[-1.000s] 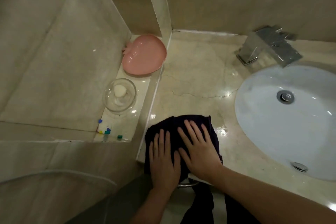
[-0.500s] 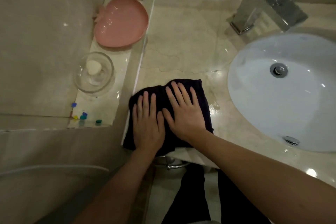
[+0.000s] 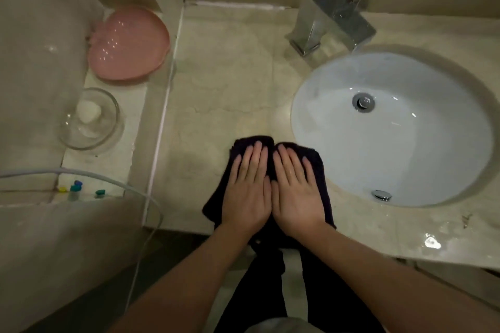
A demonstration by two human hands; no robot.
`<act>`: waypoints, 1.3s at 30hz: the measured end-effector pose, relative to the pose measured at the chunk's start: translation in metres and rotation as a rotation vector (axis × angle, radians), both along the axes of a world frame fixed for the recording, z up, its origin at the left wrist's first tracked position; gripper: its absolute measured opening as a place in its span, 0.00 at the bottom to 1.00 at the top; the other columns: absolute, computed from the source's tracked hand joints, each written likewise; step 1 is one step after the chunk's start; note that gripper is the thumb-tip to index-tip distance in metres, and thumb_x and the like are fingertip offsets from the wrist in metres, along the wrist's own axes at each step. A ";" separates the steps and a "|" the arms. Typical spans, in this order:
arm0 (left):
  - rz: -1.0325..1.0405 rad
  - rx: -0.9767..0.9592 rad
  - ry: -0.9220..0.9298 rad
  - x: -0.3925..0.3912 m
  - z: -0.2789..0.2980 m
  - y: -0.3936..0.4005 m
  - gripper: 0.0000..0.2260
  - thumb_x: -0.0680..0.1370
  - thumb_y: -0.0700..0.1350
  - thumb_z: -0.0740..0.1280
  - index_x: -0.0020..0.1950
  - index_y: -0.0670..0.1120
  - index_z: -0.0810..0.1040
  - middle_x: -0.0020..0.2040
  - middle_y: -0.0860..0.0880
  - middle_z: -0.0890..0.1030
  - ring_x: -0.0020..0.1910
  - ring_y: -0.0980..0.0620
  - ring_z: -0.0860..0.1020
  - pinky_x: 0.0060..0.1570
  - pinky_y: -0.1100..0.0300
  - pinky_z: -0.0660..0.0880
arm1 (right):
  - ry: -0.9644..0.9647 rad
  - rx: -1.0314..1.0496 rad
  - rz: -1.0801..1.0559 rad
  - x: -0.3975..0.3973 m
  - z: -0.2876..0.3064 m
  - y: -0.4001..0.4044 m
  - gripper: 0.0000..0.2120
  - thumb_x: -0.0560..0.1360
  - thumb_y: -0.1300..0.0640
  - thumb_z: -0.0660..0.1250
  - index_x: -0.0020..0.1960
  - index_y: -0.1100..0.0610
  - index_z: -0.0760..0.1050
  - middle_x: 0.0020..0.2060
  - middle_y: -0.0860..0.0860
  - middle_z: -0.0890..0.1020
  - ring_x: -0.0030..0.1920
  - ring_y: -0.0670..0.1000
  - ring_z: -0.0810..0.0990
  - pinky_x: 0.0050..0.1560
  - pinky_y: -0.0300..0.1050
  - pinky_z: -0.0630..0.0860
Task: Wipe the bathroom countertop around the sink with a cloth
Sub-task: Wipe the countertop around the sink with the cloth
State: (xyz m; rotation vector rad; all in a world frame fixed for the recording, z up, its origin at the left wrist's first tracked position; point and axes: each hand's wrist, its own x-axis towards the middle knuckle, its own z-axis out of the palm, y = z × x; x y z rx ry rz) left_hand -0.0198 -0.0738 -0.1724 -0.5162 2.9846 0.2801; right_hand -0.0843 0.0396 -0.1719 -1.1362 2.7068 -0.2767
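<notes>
Both hands lie flat, side by side, on a dark cloth [image 3: 322, 170] spread on the beige marble tabletop [image 3: 230, 76], just left of the sink [image 3: 392, 143]. The left hand [image 3: 247, 192] and the right hand [image 3: 296, 192] touch along their inner edges, palms down. The fingers [image 3: 255, 154] of both are straight and close together, pressing the cloth and curled around nothing. The cloth's near end hangs over the front edge of the tabletop, and its right edge lies just beside the rim of the white oval basin. A chrome faucet [image 3: 330, 19] stands behind the sink, its outline smeared, so its handle cannot be made out. Patches of water shine on the tabletop at the near right. On a lower ledge [image 3: 108, 159] to the left sit a pink heart-shaped dish [image 3: 130, 43] and, nearer, a clear glass bowl [image 3: 90, 119] holding what looks like a white bar of soap [image 3: 88, 112]. A few small coloured caps [image 3: 77, 188] stand at the ledge's near end, and a thin white hose [image 3: 113, 181] curves across in front of them.
</notes>
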 end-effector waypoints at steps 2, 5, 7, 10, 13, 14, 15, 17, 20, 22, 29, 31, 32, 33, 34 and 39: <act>0.042 -0.012 0.014 -0.015 -0.003 -0.009 0.27 0.84 0.49 0.41 0.82 0.42 0.46 0.82 0.45 0.46 0.81 0.48 0.46 0.79 0.48 0.48 | 0.013 0.007 -0.006 -0.017 -0.002 -0.013 0.28 0.84 0.51 0.47 0.81 0.61 0.53 0.80 0.56 0.54 0.80 0.54 0.52 0.79 0.58 0.52; 0.123 -0.027 0.047 -0.030 -0.007 -0.018 0.27 0.84 0.49 0.41 0.82 0.42 0.48 0.82 0.46 0.49 0.81 0.49 0.49 0.80 0.50 0.48 | 0.028 0.032 -0.002 -0.034 -0.005 -0.026 0.28 0.84 0.50 0.43 0.81 0.61 0.51 0.80 0.57 0.53 0.81 0.55 0.50 0.79 0.56 0.50; 0.157 -0.024 0.057 -0.031 -0.009 -0.017 0.27 0.84 0.49 0.42 0.82 0.43 0.50 0.82 0.45 0.50 0.81 0.49 0.50 0.80 0.51 0.48 | 0.022 0.029 -0.012 -0.035 -0.005 -0.029 0.28 0.84 0.50 0.42 0.81 0.61 0.51 0.80 0.57 0.53 0.81 0.54 0.51 0.79 0.56 0.50; 0.207 -0.020 0.075 -0.021 -0.006 0.002 0.26 0.84 0.48 0.47 0.82 0.42 0.51 0.82 0.44 0.52 0.81 0.48 0.51 0.79 0.49 0.50 | 0.011 0.001 -0.028 -0.024 -0.002 -0.013 0.27 0.84 0.51 0.43 0.81 0.61 0.52 0.80 0.57 0.54 0.80 0.55 0.51 0.79 0.56 0.51; 0.190 -0.016 0.052 -0.005 -0.003 0.041 0.26 0.85 0.48 0.46 0.82 0.42 0.48 0.82 0.45 0.50 0.81 0.48 0.49 0.79 0.48 0.50 | -0.006 0.004 -0.007 -0.008 -0.001 0.027 0.28 0.84 0.50 0.45 0.81 0.60 0.50 0.81 0.56 0.53 0.81 0.54 0.50 0.79 0.56 0.50; 0.178 -0.015 0.029 0.000 0.000 0.058 0.26 0.84 0.49 0.45 0.82 0.42 0.47 0.83 0.45 0.48 0.81 0.48 0.48 0.79 0.48 0.50 | -0.017 -0.001 -0.002 -0.004 0.000 0.045 0.28 0.84 0.50 0.45 0.81 0.60 0.50 0.81 0.56 0.53 0.81 0.54 0.50 0.79 0.56 0.50; 0.163 -0.023 0.007 0.003 0.001 0.076 0.27 0.84 0.50 0.43 0.82 0.42 0.45 0.83 0.44 0.46 0.81 0.47 0.47 0.79 0.48 0.49 | -0.026 -0.004 -0.005 -0.001 0.002 0.064 0.27 0.84 0.50 0.45 0.81 0.60 0.51 0.81 0.55 0.53 0.81 0.53 0.50 0.79 0.56 0.51; 0.134 -0.040 -0.023 0.001 0.003 0.108 0.27 0.84 0.50 0.40 0.82 0.41 0.43 0.82 0.43 0.44 0.81 0.47 0.44 0.79 0.47 0.47 | -0.036 0.011 -0.021 -0.002 0.005 0.098 0.27 0.84 0.50 0.45 0.81 0.59 0.52 0.80 0.55 0.54 0.80 0.53 0.52 0.79 0.56 0.52; 0.035 -0.046 -0.052 -0.018 0.001 0.157 0.28 0.83 0.51 0.38 0.81 0.41 0.41 0.82 0.43 0.42 0.81 0.46 0.43 0.79 0.46 0.46 | -0.057 0.070 -0.053 -0.015 0.008 0.154 0.27 0.84 0.50 0.44 0.81 0.59 0.54 0.79 0.55 0.59 0.79 0.53 0.58 0.78 0.55 0.55; -0.011 -0.052 -0.054 -0.033 0.002 0.180 0.27 0.84 0.50 0.40 0.82 0.41 0.46 0.82 0.43 0.47 0.81 0.46 0.46 0.79 0.46 0.46 | -0.058 0.087 -0.047 -0.030 0.009 0.182 0.26 0.84 0.51 0.45 0.79 0.61 0.60 0.75 0.56 0.68 0.74 0.55 0.67 0.77 0.55 0.58; -0.015 -0.025 0.026 -0.060 0.007 0.195 0.16 0.82 0.47 0.50 0.58 0.43 0.75 0.55 0.46 0.77 0.60 0.45 0.74 0.74 0.47 0.61 | -0.012 -0.015 -0.032 -0.057 0.005 0.197 0.14 0.82 0.53 0.51 0.56 0.58 0.73 0.52 0.53 0.77 0.52 0.55 0.74 0.58 0.50 0.69; 0.006 -0.041 0.071 -0.075 0.006 0.189 0.14 0.83 0.47 0.51 0.48 0.44 0.75 0.45 0.47 0.76 0.48 0.46 0.74 0.65 0.48 0.68 | -0.009 -0.002 -0.058 -0.071 0.003 0.187 0.14 0.82 0.53 0.49 0.49 0.56 0.72 0.45 0.52 0.76 0.45 0.54 0.72 0.51 0.50 0.68; 0.018 -0.050 0.076 -0.083 0.004 0.184 0.15 0.83 0.48 0.51 0.45 0.45 0.74 0.42 0.47 0.75 0.44 0.46 0.73 0.60 0.50 0.69 | -0.016 0.010 -0.070 -0.078 0.002 0.181 0.16 0.82 0.53 0.47 0.47 0.55 0.72 0.43 0.51 0.76 0.44 0.54 0.72 0.49 0.50 0.68; 0.031 -0.049 0.080 -0.091 0.002 0.181 0.15 0.83 0.48 0.52 0.43 0.46 0.73 0.39 0.48 0.75 0.41 0.46 0.72 0.55 0.51 0.70 | -0.032 0.016 -0.082 -0.086 0.000 0.176 0.17 0.82 0.52 0.46 0.46 0.55 0.72 0.42 0.51 0.77 0.43 0.54 0.72 0.48 0.50 0.68; 0.044 -0.049 0.088 -0.097 -0.001 0.178 0.15 0.83 0.48 0.52 0.41 0.46 0.73 0.37 0.48 0.74 0.39 0.47 0.72 0.52 0.51 0.69 | -0.050 0.013 -0.096 -0.092 -0.003 0.172 0.18 0.82 0.52 0.45 0.46 0.55 0.72 0.42 0.51 0.77 0.43 0.54 0.72 0.48 0.51 0.69; 0.038 -0.090 0.121 -0.091 -0.002 0.186 0.12 0.83 0.46 0.55 0.42 0.46 0.73 0.39 0.48 0.75 0.40 0.47 0.72 0.53 0.52 0.70 | -0.013 -0.110 -0.137 -0.086 0.002 0.181 0.16 0.82 0.55 0.51 0.45 0.57 0.74 0.41 0.52 0.78 0.43 0.55 0.75 0.50 0.50 0.70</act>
